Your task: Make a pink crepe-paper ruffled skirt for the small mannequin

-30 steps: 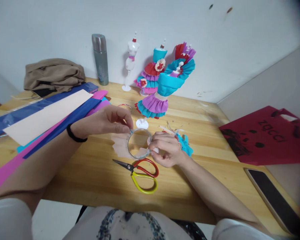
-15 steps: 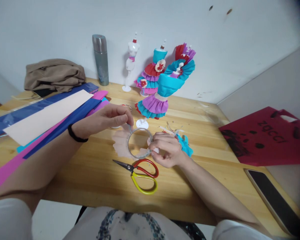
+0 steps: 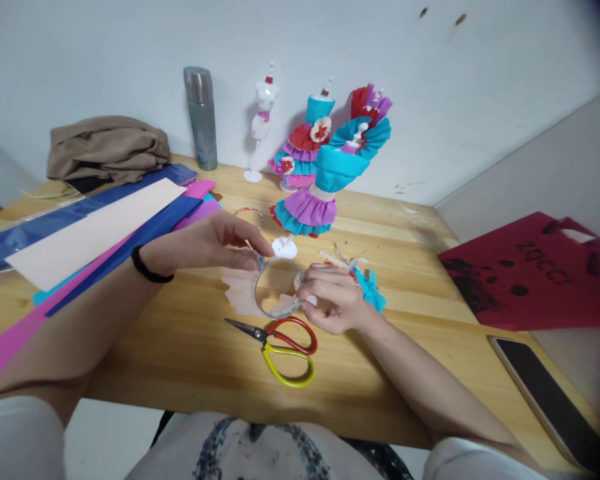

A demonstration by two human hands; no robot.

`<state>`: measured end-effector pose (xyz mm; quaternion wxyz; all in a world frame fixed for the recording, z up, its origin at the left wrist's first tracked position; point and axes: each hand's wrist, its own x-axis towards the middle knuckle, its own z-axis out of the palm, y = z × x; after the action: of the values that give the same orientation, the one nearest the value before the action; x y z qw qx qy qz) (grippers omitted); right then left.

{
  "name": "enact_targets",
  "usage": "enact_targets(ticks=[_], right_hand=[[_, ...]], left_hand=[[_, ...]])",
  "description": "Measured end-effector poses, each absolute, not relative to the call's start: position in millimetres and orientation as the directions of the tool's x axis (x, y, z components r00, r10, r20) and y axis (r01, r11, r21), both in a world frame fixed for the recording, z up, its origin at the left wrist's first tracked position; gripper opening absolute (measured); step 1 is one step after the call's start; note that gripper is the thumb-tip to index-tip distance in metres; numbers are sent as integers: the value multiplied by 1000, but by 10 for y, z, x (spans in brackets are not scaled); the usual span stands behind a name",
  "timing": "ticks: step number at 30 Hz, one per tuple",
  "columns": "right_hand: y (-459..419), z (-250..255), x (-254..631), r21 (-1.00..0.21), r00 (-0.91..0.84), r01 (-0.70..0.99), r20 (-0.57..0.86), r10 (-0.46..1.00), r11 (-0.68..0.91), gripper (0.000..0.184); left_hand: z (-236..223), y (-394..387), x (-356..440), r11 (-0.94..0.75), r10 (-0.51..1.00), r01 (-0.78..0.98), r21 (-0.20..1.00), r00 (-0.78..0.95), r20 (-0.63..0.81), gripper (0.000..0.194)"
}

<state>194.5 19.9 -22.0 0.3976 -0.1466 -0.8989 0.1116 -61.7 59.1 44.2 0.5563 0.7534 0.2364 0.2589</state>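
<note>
A roll of clear tape (image 3: 257, 293) stands on its edge over the table, its ring facing me. My right hand (image 3: 333, 298) is closed on the roll's right side. At its upper left rim, the thumb and forefinger of my left hand (image 3: 215, 243) bend around the edge; the exact contact is partly hidden. Behind the roll lies a pale pink ruffled piece (image 3: 237, 290) with a wavy edge. Scissors (image 3: 265, 337) with one red and one yellow handle lie just in front, blades pointing left.
Dress forms in ruffled turquoise, purple and red (image 3: 325, 193) stand behind my hands, near a bare white form (image 3: 264, 127) and a flask (image 3: 200, 120). Coloured strips (image 3: 100, 230) and brown cloth (image 3: 110, 150) lie left. Turquoise scraps (image 3: 373, 290), a red bag (image 3: 530, 273) and a phone (image 3: 545, 393) are right.
My left hand has shifted slightly, its forefinger reaching further right over the roll's top and its thumb and forefinger further apart. My right hand and the roll have barely moved.
</note>
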Motion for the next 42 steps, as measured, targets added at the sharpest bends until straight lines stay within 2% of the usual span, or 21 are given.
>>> enact_targets(ticks=[3,6,16,22,25,28,32,36,42], right_hand=[[202,-231,1949,-319,-642,172,681,352,932,12],[195,-225,1956,-345,-639,175,673,373,922,10],[163,-169,2001,-593,-572,171,591,569,787,4],[163,-197,2019,-769,-498,195,456,737,608,1],[155,-151,1996,-853,-471,161,376,798,497,5],[154,-122,1977,-944,-442,78,255,860,320,12],[154,-133,1976,-991,-418,-14,128,899,135,20],[145,-129,1986,-995,-417,-17,96,904,97,20],[165,-107,1993,-990,-429,22,117,896,140,17]], left_hand=[[422,606,-611,-313,633,97,945,763,132,10],[411,625,-607,-353,630,104,930,761,154,12],[422,621,-606,-326,743,155,933,652,152,16],[327,685,-609,-344,805,191,919,564,184,22],[315,707,-595,-280,848,224,934,514,131,23],[306,723,-583,-182,887,203,962,456,71,22],[277,753,-594,-49,905,147,988,425,-18,20],[257,782,-627,66,860,161,985,491,-138,21],[203,840,-676,165,817,107,980,542,-197,25]])
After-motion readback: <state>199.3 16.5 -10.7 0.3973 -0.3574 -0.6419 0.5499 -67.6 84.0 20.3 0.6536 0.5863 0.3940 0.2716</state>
